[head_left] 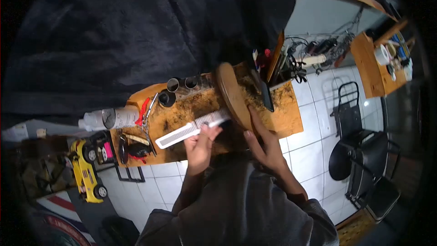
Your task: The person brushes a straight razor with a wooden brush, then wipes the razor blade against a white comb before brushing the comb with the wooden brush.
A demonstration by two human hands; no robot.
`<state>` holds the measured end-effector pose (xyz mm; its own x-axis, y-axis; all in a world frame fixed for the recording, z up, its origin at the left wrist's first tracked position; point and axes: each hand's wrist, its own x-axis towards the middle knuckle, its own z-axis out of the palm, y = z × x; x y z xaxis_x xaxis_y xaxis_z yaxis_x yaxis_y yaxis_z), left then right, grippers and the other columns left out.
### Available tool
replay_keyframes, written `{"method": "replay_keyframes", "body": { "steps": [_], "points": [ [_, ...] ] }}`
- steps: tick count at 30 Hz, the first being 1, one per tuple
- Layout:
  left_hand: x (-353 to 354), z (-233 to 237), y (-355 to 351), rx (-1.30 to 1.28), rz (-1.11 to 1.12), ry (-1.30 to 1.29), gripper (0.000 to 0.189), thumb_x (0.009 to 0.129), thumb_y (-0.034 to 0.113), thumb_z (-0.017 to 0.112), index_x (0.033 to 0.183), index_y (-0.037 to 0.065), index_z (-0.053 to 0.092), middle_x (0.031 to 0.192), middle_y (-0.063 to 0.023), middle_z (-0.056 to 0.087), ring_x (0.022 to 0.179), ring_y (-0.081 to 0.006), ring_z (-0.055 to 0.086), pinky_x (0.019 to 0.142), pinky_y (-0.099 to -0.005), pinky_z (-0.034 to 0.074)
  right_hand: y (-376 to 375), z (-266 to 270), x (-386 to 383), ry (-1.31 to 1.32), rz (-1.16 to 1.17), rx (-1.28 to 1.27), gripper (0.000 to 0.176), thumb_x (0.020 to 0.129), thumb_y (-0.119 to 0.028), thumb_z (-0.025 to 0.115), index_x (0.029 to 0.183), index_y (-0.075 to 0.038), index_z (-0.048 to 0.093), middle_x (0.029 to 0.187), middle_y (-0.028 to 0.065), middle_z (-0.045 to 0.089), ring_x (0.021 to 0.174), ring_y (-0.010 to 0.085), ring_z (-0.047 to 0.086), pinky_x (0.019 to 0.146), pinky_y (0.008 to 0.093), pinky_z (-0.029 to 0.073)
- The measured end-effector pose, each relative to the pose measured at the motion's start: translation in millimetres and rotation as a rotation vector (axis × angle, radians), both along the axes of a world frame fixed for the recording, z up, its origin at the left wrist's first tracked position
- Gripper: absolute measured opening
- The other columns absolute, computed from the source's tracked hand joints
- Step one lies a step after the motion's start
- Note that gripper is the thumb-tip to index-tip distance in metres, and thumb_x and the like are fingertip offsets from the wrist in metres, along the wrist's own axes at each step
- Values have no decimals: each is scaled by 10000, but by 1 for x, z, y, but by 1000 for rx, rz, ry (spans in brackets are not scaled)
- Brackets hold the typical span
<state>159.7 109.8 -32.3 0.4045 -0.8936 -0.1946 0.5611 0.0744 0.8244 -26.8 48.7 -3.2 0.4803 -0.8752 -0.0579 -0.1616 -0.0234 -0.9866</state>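
Between the fingertips of my left hand [201, 148] is a long white comb [180, 135], held at a slant above the wooden table. My right hand [266, 148] grips a wooden-backed brush [236, 93] by its lower end. The brush's plain back faces up, hiding its underside. Its left edge meets the right end of the comb in this view. Dark cut hair [184, 111] lies scattered over the table [291, 120] beneath both hands.
Dark cups [167, 99] stand along the table's back edge. Scissors with red handles [144, 109] and a clear bottle [118, 117] lie to the left. A dark tablet-like slab [266, 96] leans at the right. Beyond are a yellow toy truck [86, 173] and black chairs [359, 150].
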Motion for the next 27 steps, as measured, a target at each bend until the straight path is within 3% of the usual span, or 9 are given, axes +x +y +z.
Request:
{"method": "replay_keyframes", "body": {
  "steps": [5,10,13,18,20,21,23,26,27],
  "points": [
    [1,26,-16,-2,273,28,276,985,207,472,1131,-23,515,1132,-214,605,1067,-295,613,906,-392,528,-6,-17,-10,40,215,-141,498,952,-218,534,1380,-2,398,1308,240,507,1286,304,437,1048,374,322],
    [-19,13,-1,50,-128,-168,293,993,153,441,1163,-71,524,1206,-202,570,1076,-284,597,938,-412,497,-29,2,1,-20,178,40,504,955,-173,527,1394,10,362,1243,254,554,1152,265,555,941,342,423],
    [-18,15,-3,-34,-70,-69,290,989,140,445,1191,-53,523,1253,-212,541,1119,-303,573,954,-427,489,-37,19,-1,36,184,252,533,954,-160,525,1415,13,322,1239,251,560,1128,233,567,924,320,435],
    [0,38,-9,-136,208,13,326,987,108,411,1269,-47,461,1337,-219,468,1183,-313,526,989,-442,463,-18,-3,-12,-7,308,73,548,951,-188,536,1416,14,328,1274,222,541,1133,189,540,946,306,411],
    [1,27,0,-123,57,-86,330,992,104,394,1277,-53,451,1327,-202,481,1186,-303,525,999,-429,452,-13,-8,-10,24,360,23,562,954,-191,532,1428,9,305,1259,217,542,1047,176,574,904,302,436],
    [1,22,4,-121,-19,-134,333,994,102,385,1281,-56,446,1321,-194,488,1188,-298,524,1004,-423,447,-12,-9,-4,12,311,5,561,955,-191,530,1430,4,304,1188,203,586,972,170,596,860,296,458],
    [-6,20,15,-48,-172,-203,337,999,108,393,1288,-57,444,1301,-169,505,1165,-268,534,978,-396,459,-17,6,1,70,269,153,564,961,-185,521,1447,-22,286,803,96,635,673,128,577,656,269,488],
    [-1,32,17,-9,-252,-181,352,1003,140,413,1295,-54,443,1283,-150,523,1148,-246,541,962,-384,469,-18,9,16,24,153,145,574,960,-186,521,1457,-38,272,611,9,508,581,88,516,567,260,461],
    [6,30,18,-21,-177,-111,352,1004,151,413,1289,-54,448,1272,-155,530,1155,-246,537,967,-382,466,-17,14,16,56,168,205,559,962,-176,512,1452,-35,283,802,111,628,723,140,603,686,281,500]
  ]
}}
